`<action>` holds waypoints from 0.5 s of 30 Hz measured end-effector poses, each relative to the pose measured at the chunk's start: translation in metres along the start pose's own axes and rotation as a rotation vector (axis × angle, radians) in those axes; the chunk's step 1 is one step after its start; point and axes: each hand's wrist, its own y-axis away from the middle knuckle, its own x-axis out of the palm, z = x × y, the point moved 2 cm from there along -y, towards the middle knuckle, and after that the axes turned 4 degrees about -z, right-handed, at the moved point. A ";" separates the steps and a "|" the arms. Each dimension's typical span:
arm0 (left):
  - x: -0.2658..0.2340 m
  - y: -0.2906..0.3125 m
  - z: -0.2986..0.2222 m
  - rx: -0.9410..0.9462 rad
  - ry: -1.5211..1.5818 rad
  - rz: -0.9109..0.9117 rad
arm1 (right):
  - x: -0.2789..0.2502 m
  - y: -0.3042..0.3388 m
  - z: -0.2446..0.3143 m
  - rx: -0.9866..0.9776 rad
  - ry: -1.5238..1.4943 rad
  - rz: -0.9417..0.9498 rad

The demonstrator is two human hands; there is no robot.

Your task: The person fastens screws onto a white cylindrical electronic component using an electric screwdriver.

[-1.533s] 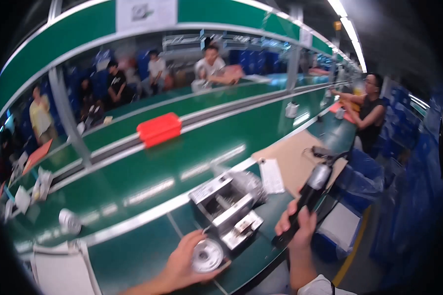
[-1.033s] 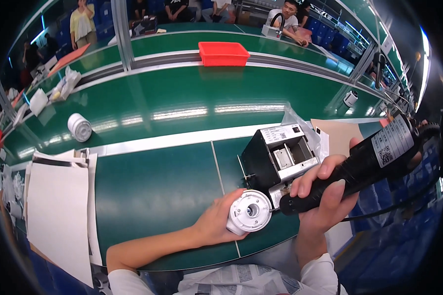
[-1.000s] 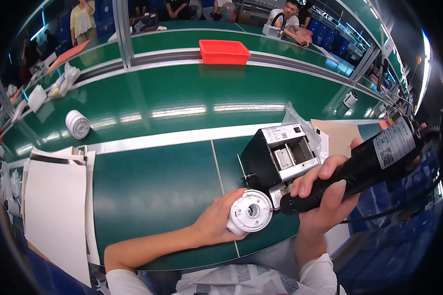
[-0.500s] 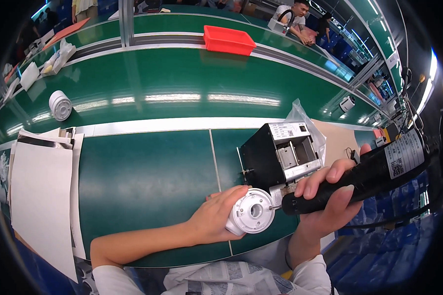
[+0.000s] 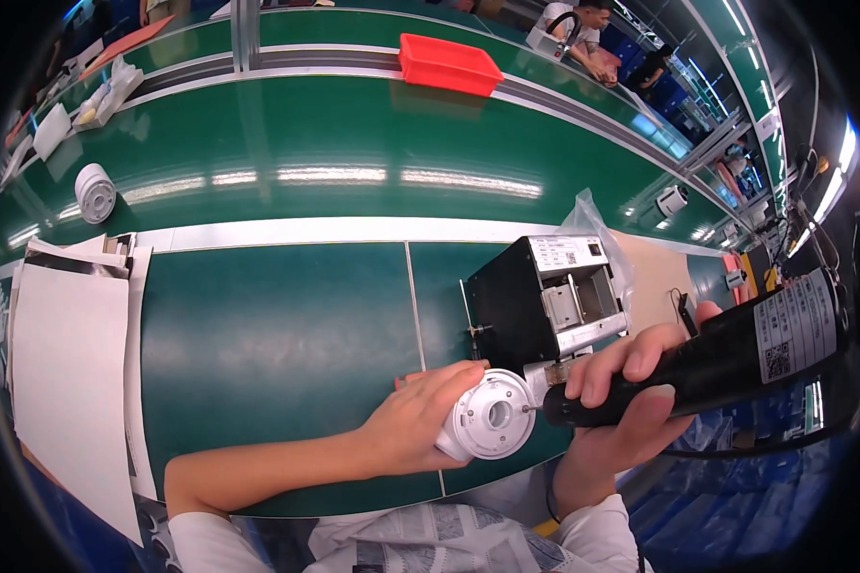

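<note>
My left hand (image 5: 413, 418) is closed around a white round housing (image 5: 483, 441), its ringed face with a central hole and small screws turned up and toward me. A black electric screwdriver (image 5: 707, 358) lies in my right hand (image 5: 631, 392), fingers wrapped around its body. The thin bit reaches the right rim of the housing, at one of the screws there. Just beyond both hands stands a black box-shaped machine (image 5: 514, 296), probably a screw feeder, with an open metal front; its lower front corner is partly hidden by my right hand.
A stack of white sheets (image 5: 72, 353) lies at the left of the green bench (image 5: 277, 344). Across the strip, a green conveyor (image 5: 344, 124) carries a white cylinder (image 5: 96, 194) and another white unit (image 5: 672, 201). Beyond sits a red bin (image 5: 449, 65); a person (image 5: 583, 38) works farther back.
My view has shifted slightly. The white cylinder at left appears a little farther left. The screwdriver's front end is slightly nearer the housing; both hands keep their holds.
</note>
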 end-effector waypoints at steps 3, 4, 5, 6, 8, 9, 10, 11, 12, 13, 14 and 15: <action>0.001 0.001 0.002 -0.008 0.003 0.015 | 0.003 0.001 -0.004 0.040 -0.096 -0.085; 0.001 0.001 0.002 -0.010 0.005 0.013 | 0.004 0.000 -0.003 0.051 -0.108 -0.115; 0.001 0.000 0.002 -0.011 0.007 0.014 | 0.004 0.000 -0.003 0.064 -0.121 -0.147; 0.002 -0.001 0.002 -0.011 0.010 0.016 | 0.004 0.000 -0.003 0.068 -0.121 -0.149; 0.001 -0.004 0.000 -0.028 0.016 0.039 | 0.002 0.001 -0.001 0.054 -0.092 -0.234; 0.000 -0.005 0.000 -0.043 0.021 0.059 | 0.001 0.002 0.002 0.051 -0.083 -0.246; 0.000 -0.005 -0.001 -0.035 0.028 0.073 | 0.000 0.004 0.005 0.092 -0.104 -0.274; 0.000 -0.003 0.001 -0.032 0.025 0.052 | -0.002 0.005 0.004 0.129 -0.124 -0.302; 0.000 -0.001 0.002 -0.029 0.023 0.033 | -0.003 0.005 0.003 0.130 -0.205 -0.253; -0.001 -0.002 0.000 -0.018 0.032 0.047 | -0.006 0.003 0.004 0.126 -0.246 -0.205; -0.003 -0.004 -0.004 -0.064 0.000 0.064 | -0.013 0.001 0.006 0.061 -0.325 -0.236; -0.005 -0.005 -0.005 -0.110 -0.034 0.079 | -0.021 -0.001 0.007 -0.007 -0.402 -0.264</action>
